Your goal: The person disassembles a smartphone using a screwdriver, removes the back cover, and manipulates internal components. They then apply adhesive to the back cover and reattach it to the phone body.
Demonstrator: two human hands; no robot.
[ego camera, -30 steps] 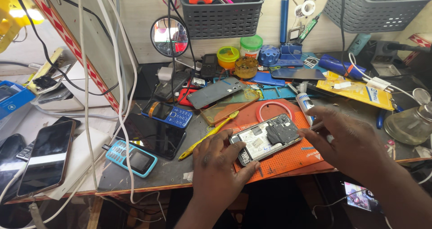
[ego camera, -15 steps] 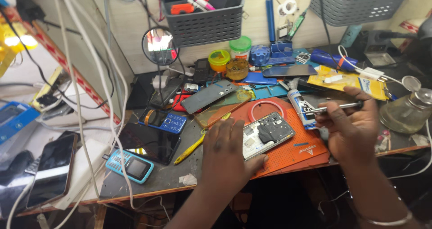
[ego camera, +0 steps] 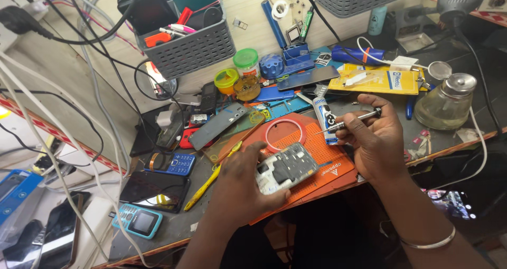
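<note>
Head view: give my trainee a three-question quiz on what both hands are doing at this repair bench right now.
1. True or false: the left hand holds the opened phone over the orange work mat.
2. What does the right hand hold? A) yellow tweezers B) a precision screwdriver C) a glue tube
3. Fill in: the red ring lies on the ____ mat.

Key:
1. True
2. B; its tip points left, apart from the phone
3. orange

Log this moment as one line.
left hand: holds opened phone on orange mat | right hand: holds screwdriver, tip above mat
</note>
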